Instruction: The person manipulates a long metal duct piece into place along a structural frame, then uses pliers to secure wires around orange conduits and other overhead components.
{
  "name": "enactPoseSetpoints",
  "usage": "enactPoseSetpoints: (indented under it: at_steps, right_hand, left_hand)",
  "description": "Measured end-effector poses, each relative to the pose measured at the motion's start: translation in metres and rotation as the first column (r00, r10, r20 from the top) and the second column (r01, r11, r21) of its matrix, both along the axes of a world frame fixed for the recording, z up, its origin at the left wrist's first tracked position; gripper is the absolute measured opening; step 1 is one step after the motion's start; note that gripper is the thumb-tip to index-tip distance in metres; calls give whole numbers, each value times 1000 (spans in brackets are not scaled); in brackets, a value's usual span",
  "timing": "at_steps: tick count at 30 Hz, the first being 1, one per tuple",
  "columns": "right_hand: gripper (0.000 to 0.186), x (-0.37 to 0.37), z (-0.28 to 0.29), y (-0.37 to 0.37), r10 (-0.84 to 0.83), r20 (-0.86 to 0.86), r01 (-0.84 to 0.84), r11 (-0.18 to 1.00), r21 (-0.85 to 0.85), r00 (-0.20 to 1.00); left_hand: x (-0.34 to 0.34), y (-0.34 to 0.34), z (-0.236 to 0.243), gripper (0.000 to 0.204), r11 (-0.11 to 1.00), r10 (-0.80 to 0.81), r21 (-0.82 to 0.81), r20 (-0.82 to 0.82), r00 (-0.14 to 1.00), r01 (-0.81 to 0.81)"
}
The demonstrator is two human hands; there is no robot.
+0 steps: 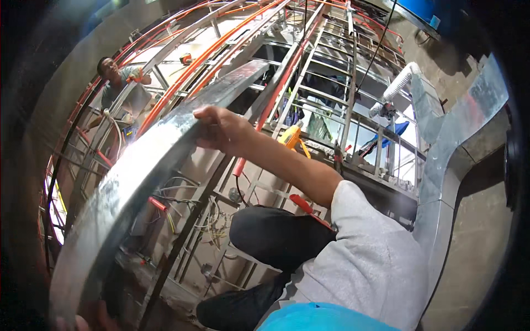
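A long, shiny galvanized metal channel (146,149) runs slantwise across the left half of the view, from the lower left up toward the middle. My right hand (223,129) is closed over its near edge, thumb and fingers wrapped round it, the arm stretched out in a grey sleeve. At the lower rim, fingertips of my left hand (81,324) show against the channel's near end; most of that hand is out of view or dark. Beyond my right wrist is a yellow object (290,135). A red-handled tool (301,204) lies beside my dark-trousered knee.
Metal framing (326,71) with orange-red conduits (221,41) spreads ahead and below. Loose wires (212,220) hang under the channel. Another person (124,91) is among the frames at the far left. Galvanized ductwork (439,182) bends along the right, with a white flexible hose (395,88).
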State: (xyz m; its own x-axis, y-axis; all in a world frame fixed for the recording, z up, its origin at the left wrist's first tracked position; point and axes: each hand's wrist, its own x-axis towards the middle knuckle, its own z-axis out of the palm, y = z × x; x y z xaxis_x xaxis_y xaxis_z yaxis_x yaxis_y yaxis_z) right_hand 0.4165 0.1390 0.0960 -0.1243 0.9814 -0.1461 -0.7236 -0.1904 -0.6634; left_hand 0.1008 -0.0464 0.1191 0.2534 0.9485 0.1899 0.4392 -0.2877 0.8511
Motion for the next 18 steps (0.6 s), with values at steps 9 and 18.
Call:
enactPoseSetpoints:
  at_steps: [9, 18]
  right_hand:
    - [23, 69, -51, 108, 24, -29, -27, 994, -102, 999]
    - [21, 115, -43, 128, 87, -107, -89, 996, -16, 990]
  left_hand:
    - [111, 79, -2, 76, 989, -143, 53, 596, 790, 139]
    - [168, 209, -1, 90, 958, -117, 284, 505, 855, -36]
